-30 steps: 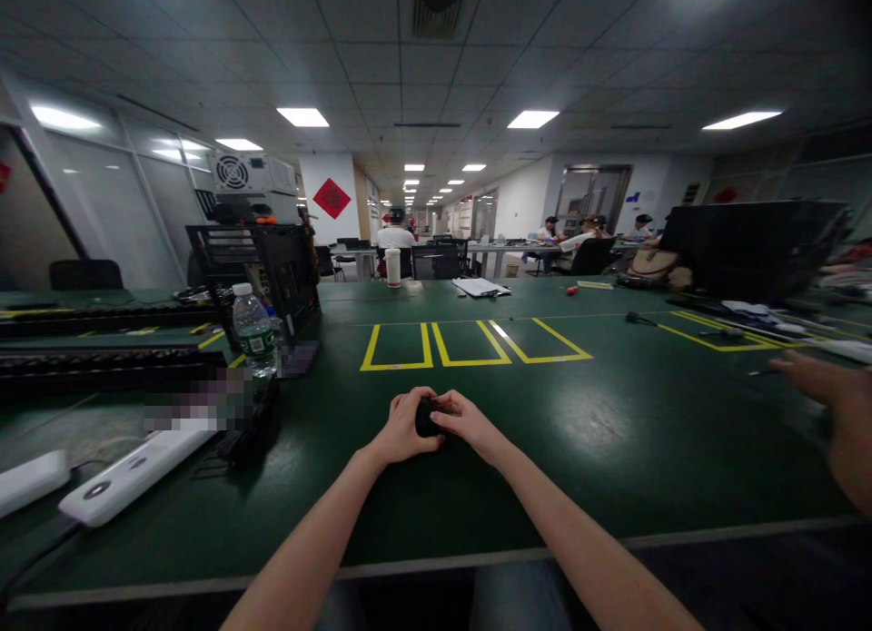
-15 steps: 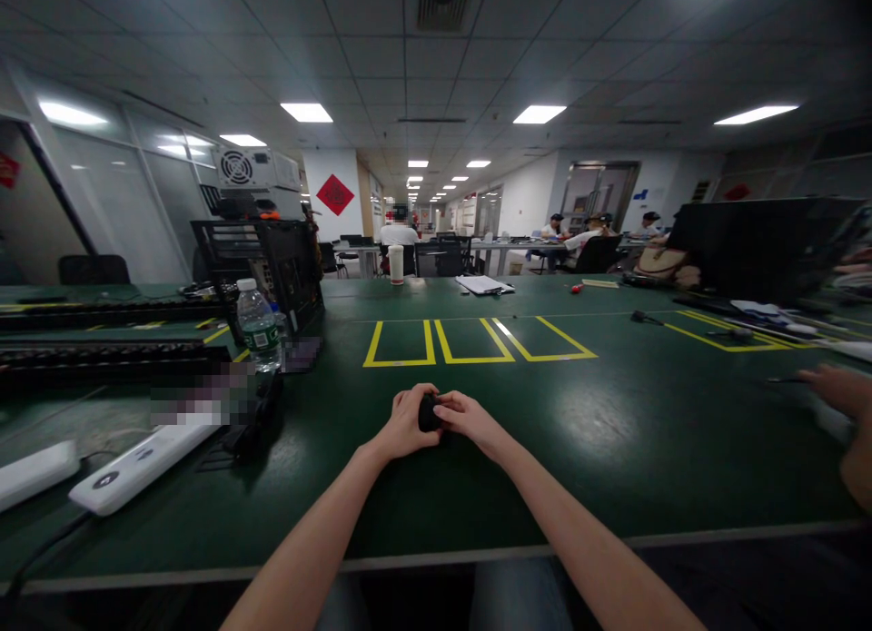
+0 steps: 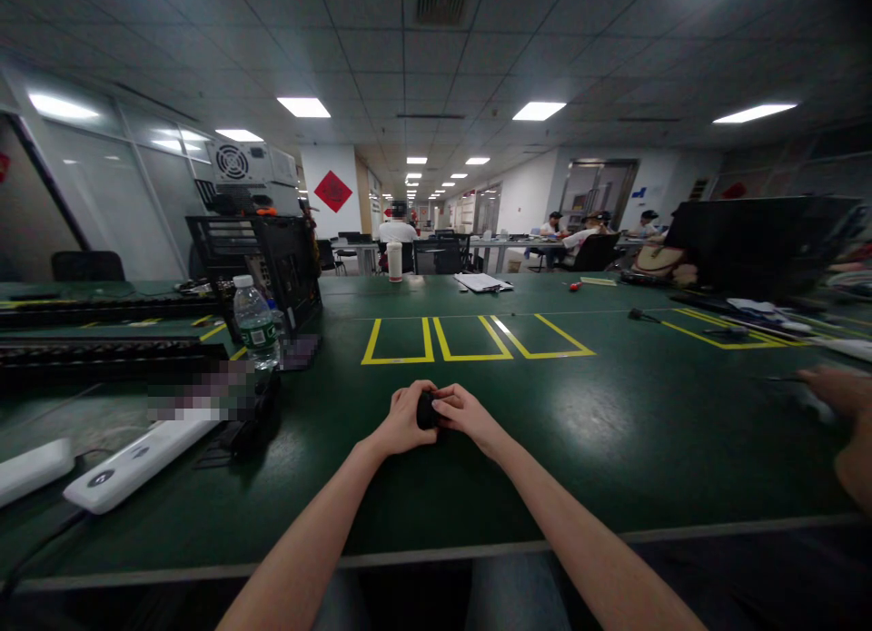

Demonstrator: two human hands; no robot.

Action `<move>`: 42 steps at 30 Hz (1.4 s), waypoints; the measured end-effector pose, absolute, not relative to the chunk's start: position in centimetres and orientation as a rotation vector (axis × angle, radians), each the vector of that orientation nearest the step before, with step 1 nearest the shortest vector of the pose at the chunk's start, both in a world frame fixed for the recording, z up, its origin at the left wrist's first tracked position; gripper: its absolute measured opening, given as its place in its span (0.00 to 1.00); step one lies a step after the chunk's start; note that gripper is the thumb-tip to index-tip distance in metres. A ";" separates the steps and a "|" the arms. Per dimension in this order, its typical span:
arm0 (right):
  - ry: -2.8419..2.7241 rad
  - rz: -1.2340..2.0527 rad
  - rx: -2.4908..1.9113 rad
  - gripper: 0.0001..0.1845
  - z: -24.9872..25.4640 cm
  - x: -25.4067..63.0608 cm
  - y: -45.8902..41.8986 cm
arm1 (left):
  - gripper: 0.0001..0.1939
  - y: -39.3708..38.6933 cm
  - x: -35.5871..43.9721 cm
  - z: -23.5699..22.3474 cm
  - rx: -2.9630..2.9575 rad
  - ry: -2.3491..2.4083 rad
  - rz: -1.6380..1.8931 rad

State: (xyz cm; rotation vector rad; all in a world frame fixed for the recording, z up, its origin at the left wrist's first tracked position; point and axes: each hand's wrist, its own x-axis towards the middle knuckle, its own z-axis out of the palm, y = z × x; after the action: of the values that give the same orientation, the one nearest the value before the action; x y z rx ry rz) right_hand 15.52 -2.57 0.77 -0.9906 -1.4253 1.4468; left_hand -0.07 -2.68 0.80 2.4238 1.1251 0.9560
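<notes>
Both hands meet over the green table, around a small black rounded object [image 3: 427, 411] whose kind I cannot make out. My left hand [image 3: 404, 422] wraps it from the left, thumb towards me and fingers over the far side. From the right, my right hand [image 3: 469, 417] holds it with bent fingers and thumb close together. Much of the object is hidden by the fingers. Beyond the hands, three outlines of yellow tape [image 3: 473, 358] mark the tabletop.
On the left are a water bottle [image 3: 256, 322], a black computer case [image 3: 290, 259] and a white power strip [image 3: 129, 468]. A clipboard [image 3: 483, 283] and a white cup [image 3: 395, 262] stand farther back. Another person's hand [image 3: 835, 390] is at the right edge.
The view has shifted very slightly. Both hands keep the same hold on the black object, with almost no movement of the fingers.
</notes>
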 end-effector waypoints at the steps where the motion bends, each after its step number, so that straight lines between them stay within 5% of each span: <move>1: -1.423 1.451 -1.000 0.17 0.8 15.5 -2.5 | 0.30 -2.7 -0.1 0.8 2.423 1.133 0.962; 42: -1.552 1.447 -0.968 0.17 1.5 16.5 -2.8 | 0.29 -3.1 -0.1 1.3 2.414 1.139 0.916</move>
State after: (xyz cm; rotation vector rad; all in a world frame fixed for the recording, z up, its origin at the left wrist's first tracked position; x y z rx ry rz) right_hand 16.53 -2.84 1.53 -0.9681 -1.5523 1.4474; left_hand -0.12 -3.10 1.34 2.4135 1.1388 0.9157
